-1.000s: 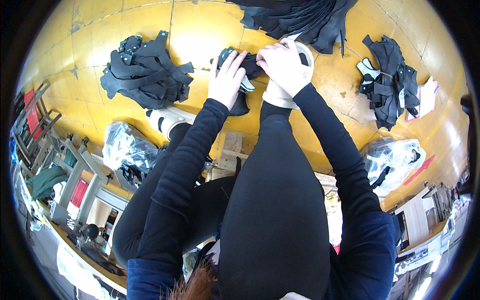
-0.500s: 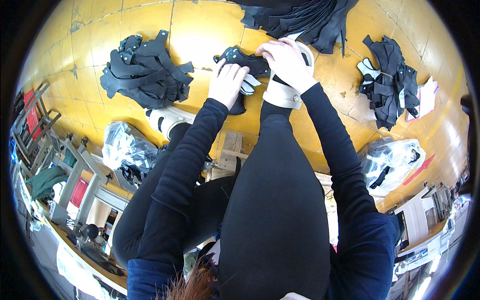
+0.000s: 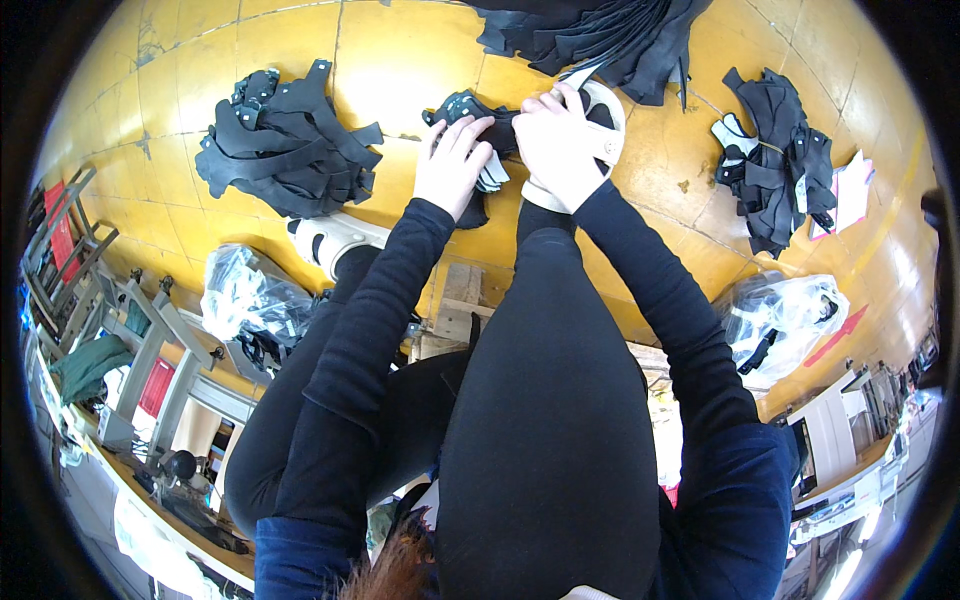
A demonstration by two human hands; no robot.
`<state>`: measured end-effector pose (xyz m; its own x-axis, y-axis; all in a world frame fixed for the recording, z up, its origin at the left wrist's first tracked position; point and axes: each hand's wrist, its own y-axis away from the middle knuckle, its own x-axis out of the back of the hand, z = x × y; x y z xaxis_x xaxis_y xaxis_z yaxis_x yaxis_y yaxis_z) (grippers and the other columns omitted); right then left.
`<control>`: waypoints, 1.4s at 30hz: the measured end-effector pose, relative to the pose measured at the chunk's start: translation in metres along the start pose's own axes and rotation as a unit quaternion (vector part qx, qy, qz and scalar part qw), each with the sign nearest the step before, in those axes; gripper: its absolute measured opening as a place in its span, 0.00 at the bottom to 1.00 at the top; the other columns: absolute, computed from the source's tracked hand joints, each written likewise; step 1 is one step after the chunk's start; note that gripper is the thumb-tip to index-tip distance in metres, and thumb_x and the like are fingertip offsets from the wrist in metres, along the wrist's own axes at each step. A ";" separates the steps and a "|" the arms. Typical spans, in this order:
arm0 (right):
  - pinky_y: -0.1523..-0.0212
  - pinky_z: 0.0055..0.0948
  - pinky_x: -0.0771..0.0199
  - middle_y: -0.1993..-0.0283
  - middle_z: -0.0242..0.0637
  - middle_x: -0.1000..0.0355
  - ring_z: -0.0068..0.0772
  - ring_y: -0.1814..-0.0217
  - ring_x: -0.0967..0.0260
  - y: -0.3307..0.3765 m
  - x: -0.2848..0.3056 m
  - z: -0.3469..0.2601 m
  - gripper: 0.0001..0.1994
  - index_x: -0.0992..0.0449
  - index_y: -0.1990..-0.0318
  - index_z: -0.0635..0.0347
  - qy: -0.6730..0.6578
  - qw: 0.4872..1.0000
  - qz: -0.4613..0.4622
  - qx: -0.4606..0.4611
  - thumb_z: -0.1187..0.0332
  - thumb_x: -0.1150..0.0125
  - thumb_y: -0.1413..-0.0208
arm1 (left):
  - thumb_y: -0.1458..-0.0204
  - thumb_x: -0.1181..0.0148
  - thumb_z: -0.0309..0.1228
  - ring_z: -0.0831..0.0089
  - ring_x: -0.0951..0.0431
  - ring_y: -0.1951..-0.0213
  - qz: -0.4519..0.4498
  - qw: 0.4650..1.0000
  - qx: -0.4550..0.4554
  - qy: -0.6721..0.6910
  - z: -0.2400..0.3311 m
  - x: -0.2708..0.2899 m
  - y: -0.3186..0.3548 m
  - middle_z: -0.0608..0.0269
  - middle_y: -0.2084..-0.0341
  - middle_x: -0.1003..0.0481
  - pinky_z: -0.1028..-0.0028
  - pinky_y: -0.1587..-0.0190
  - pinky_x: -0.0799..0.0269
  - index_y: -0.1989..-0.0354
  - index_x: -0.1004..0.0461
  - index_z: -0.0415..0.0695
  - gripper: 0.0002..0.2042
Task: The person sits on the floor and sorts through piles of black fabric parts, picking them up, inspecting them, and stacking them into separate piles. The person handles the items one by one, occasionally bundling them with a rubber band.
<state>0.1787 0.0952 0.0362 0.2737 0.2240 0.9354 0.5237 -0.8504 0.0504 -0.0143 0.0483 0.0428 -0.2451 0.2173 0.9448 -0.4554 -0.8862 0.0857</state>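
A small stack of black fabric pieces (image 3: 463,106) with pale tags lies on the floor in front of me, its right part hidden by my hands. My left hand (image 3: 455,165) has its fingers bent over the near side of this stack. My right hand (image 3: 556,150) is closed at the stack's right end, beside my right sandal (image 3: 606,108), and its fingertips are partly hidden. White and grey striped material (image 3: 493,175) shows beneath the stack, next to my left fingers. Just beyond my right fingers a pale strip (image 3: 580,75) reaches toward a large fanned pile of black fabric (image 3: 625,45).
A heap of black fabric strips (image 3: 290,145) lies on the yellow tiled floor at left. A tied bundle (image 3: 778,160) sits at right beside pink-edged paper (image 3: 850,192). Clear plastic bags (image 3: 250,290) flank my legs, near a wooden piece (image 3: 462,290) and metal frames.
My right hand has shifted slightly left and nearer, and turned so that its back covers more of the sandal. The left hand has stayed nearly in place, its fingers a little more spread.
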 end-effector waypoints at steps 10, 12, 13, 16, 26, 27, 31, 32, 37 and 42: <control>0.34 0.45 0.45 0.63 0.36 0.26 0.37 0.51 0.29 -0.005 -0.013 -0.016 0.07 0.23 0.67 0.57 0.041 0.999 0.000 -0.033 0.65 0.41 0.48 | 0.49 0.45 0.30 0.67 0.35 0.35 -0.034 0.999 -0.018 -0.015 -0.003 0.005 -0.013 0.66 0.40 0.30 0.55 0.31 0.48 0.58 0.27 0.49 0.10; 0.34 0.44 0.45 0.62 0.36 0.25 0.36 0.52 0.28 -0.002 -0.008 -0.016 0.08 0.24 0.67 0.56 -0.009 1.000 -0.005 -0.009 0.63 0.39 0.48 | 0.50 0.45 0.30 0.67 0.35 0.35 -0.036 0.999 -0.017 -0.019 -0.003 0.004 -0.012 0.66 0.41 0.29 0.55 0.31 0.47 0.57 0.27 0.48 0.11; 0.34 0.44 0.44 0.63 0.36 0.25 0.36 0.53 0.28 -0.001 -0.005 -0.015 0.08 0.24 0.68 0.56 -0.047 0.999 -0.002 0.003 0.62 0.39 0.48 | 0.50 0.45 0.30 0.67 0.35 0.35 -0.028 0.999 -0.020 -0.016 -0.004 0.004 -0.010 0.66 0.43 0.29 0.55 0.31 0.47 0.57 0.27 0.48 0.11; 0.34 0.43 0.44 0.65 0.36 0.24 0.35 0.56 0.26 0.001 0.006 -0.012 0.09 0.25 0.68 0.55 -0.164 0.983 -0.080 0.007 0.61 0.39 0.47 | 0.51 0.44 0.31 0.66 0.33 0.37 -0.008 1.000 -0.029 -0.007 -0.004 0.000 -0.002 0.65 0.53 0.27 0.55 0.32 0.46 0.56 0.27 0.48 0.12; 0.46 0.39 0.32 0.63 0.38 0.28 0.40 0.54 0.28 -0.002 -0.008 -0.007 0.06 0.21 0.64 0.60 -0.081 0.995 0.052 -0.018 0.72 0.43 0.48 | 0.60 0.39 0.24 0.67 0.28 0.50 -0.019 1.000 0.010 -0.010 -0.004 0.000 0.003 0.68 0.65 0.31 0.57 0.36 0.42 0.64 0.27 0.54 0.13; 0.47 0.39 0.32 0.63 0.38 0.28 0.41 0.54 0.28 -0.003 -0.009 -0.004 0.07 0.20 0.65 0.60 -0.092 0.995 0.038 -0.021 0.72 0.43 0.49 | 0.64 0.38 0.21 0.67 0.29 0.51 -0.023 1.000 0.014 0.006 -0.005 0.000 0.002 0.68 0.66 0.32 0.57 0.35 0.43 0.65 0.27 0.54 0.16; 0.51 0.38 0.31 0.66 0.38 0.27 0.41 0.57 0.28 -0.011 -0.004 0.016 0.07 0.20 0.67 0.59 -0.161 0.986 -0.033 0.004 0.73 0.44 0.52 | 0.66 0.38 0.19 0.67 0.29 0.46 -0.024 0.999 0.009 0.046 -0.007 0.003 0.000 0.69 0.56 0.28 0.58 0.36 0.43 0.65 0.29 0.52 0.17; 0.52 0.38 0.30 0.66 0.38 0.27 0.42 0.58 0.28 -0.015 -0.002 0.023 0.07 0.20 0.67 0.59 -0.190 0.980 -0.057 0.000 0.74 0.45 0.52 | 0.62 0.39 0.21 0.68 0.29 0.44 -0.018 0.999 0.005 0.039 -0.007 0.003 0.000 0.70 0.53 0.27 0.58 0.35 0.43 0.64 0.30 0.52 0.15; 0.56 0.39 0.28 0.66 0.38 0.26 0.43 0.59 0.27 -0.022 0.003 0.032 0.08 0.21 0.67 0.58 -0.198 0.976 -0.079 0.034 0.77 0.46 0.53 | 0.56 0.42 0.24 0.69 0.33 0.37 -0.034 0.999 -0.014 0.020 -0.011 0.005 -0.004 0.69 0.43 0.28 0.58 0.32 0.48 0.61 0.30 0.51 0.12; 0.52 0.41 0.28 0.62 0.39 0.23 0.45 0.56 0.26 -0.022 -0.001 0.027 0.10 0.20 0.65 0.60 -0.214 0.973 -0.084 -0.026 0.80 0.46 0.54 | 0.55 0.42 0.24 0.68 0.33 0.36 -0.055 0.998 -0.019 0.014 -0.012 0.007 -0.010 0.68 0.47 0.27 0.57 0.31 0.48 0.59 0.30 0.51 0.14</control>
<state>0.1886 0.1265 0.0244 0.5044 0.5308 0.6810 0.5522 -0.8047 0.2182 -0.0215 0.0639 0.0443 -0.2148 0.3247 0.9211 -0.5128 -0.8401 0.1765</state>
